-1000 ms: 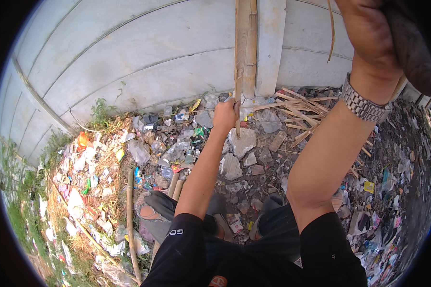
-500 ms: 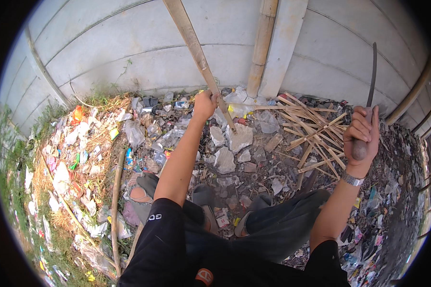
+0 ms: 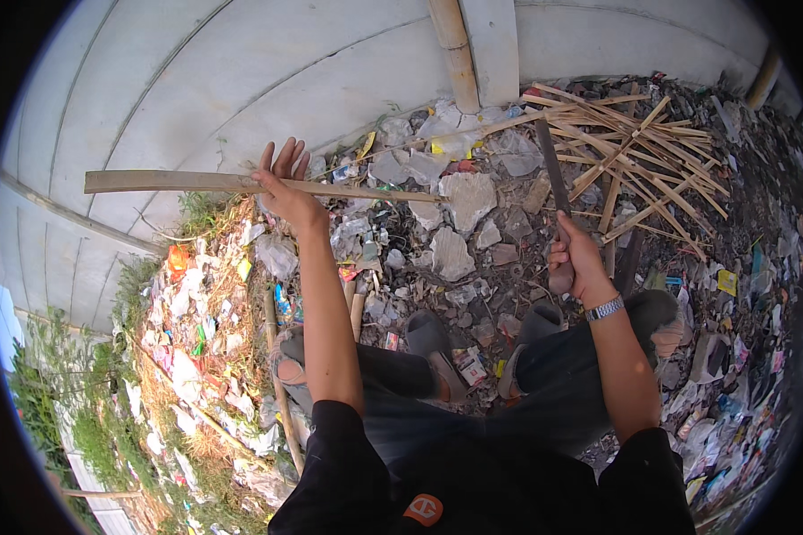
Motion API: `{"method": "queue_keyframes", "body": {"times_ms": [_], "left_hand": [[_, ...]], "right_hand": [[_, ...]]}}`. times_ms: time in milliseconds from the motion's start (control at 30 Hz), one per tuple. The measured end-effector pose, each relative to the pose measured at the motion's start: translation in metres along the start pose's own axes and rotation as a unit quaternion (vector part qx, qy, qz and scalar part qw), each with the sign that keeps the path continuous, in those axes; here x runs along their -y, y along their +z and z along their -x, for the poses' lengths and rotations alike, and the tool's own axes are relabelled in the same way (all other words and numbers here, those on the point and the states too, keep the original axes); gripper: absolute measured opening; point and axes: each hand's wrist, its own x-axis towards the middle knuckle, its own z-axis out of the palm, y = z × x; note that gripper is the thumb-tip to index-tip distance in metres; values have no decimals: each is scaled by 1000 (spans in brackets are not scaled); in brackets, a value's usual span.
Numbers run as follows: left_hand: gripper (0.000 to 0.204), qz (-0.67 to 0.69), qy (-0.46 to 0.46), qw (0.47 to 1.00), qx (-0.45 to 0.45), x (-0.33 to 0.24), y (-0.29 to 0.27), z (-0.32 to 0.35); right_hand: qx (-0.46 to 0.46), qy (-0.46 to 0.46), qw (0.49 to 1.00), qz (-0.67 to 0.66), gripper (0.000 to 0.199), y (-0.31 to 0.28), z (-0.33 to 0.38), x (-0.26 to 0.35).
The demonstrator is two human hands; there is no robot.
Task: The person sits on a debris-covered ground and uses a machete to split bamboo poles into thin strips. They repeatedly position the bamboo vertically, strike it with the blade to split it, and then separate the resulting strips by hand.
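Your left hand point(image 3: 285, 192) has swung the bamboo strip point(image 3: 241, 184) from upright to level, fingers loosely hooked over it. Your right hand point(image 3: 575, 263), now lower, stays clenched on the machete point(image 3: 551, 169).

A pale concrete wall point(image 3: 241, 80) fills the frame from nine to twelve o'clock, with a bamboo pole point(image 3: 455, 53) leaning on it at twelve. Below lie broken concrete chunks point(image 3: 459, 201) and litter point(image 3: 196, 348) — wrappers, scraps. At two o'clock — a pile of split bamboo sticks point(image 3: 633, 143).

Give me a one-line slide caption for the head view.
Left hand holds a split bamboo strip level while the right hand grips a long knife above littered rubble beside a concrete wall.
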Motion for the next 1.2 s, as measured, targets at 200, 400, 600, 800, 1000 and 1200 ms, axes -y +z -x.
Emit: {"method": "queue_keyframes", "body": {"times_ms": [200,400,600,800,1000,1200], "left_hand": [[70,38,38,998,-12,-14,34,-3],[68,26,30,996,82,-25,80,11],[72,19,69,996,-48,-85,122,-25],[63,-14,161,986,36,-115,103,-70],[63,-4,140,983,116,-102,126,-68],[50,27,205,971,122,-88,139,-81]], "right_hand": [[-8,-7,995,99,37,-4,-6,-9],[-14,-14,985,173,33,9,-11,-25],[-14,-27,974,224,33,14,-14,-32],[16,-109,941,319,32,23,-13,-47],[45,-199,886,417,35,10,-21,-62],[37,-258,849,460,36,7,-30,-72]]}}
